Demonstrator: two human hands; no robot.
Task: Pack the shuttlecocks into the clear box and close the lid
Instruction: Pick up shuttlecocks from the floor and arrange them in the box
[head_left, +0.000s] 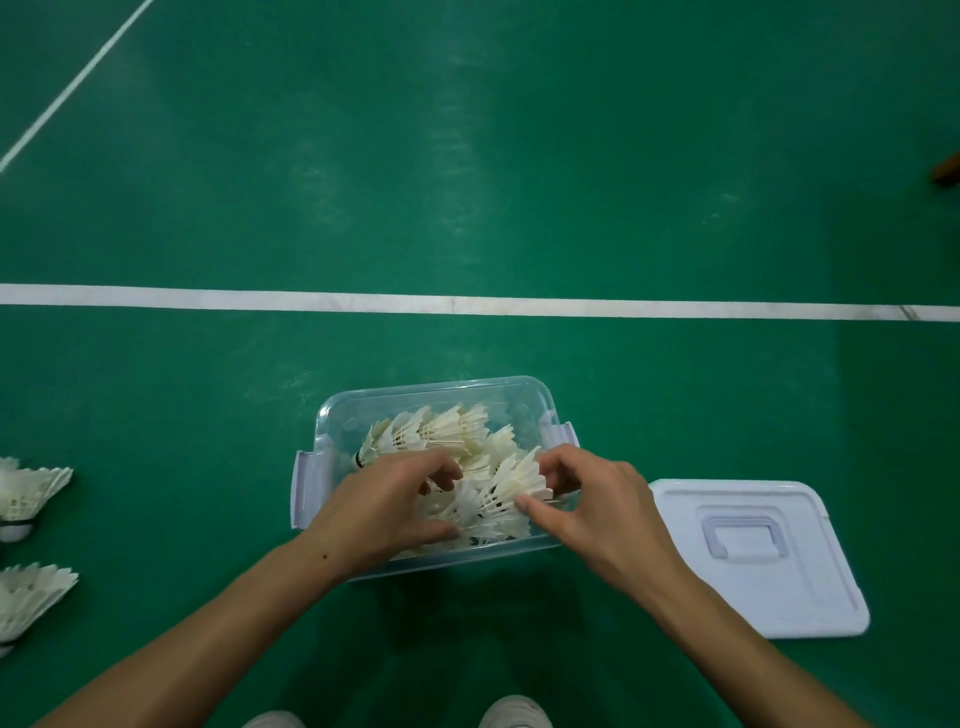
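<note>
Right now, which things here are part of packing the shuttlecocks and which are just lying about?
Part of the job:
clear box
shuttlecocks in the box
loose shuttlecocks on the floor
white lid
left hand
right hand

Just there:
white court line
brown object at the right edge

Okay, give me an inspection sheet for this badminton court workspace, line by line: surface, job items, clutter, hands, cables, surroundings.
Surface: green court floor with white lines.
Job's things: clear box open on the floor, shuttlecocks piled inside; white lid lies flat on the floor to its right; loose shuttlecocks wait at the left edge.
Clutter: nothing seen.
Hands: left hand and right hand are both in the box, fingers on shuttlecocks.
Cables: nothing seen.
Surroundings: shoe tips at bottom; brown object at right edge, unclear.
</note>
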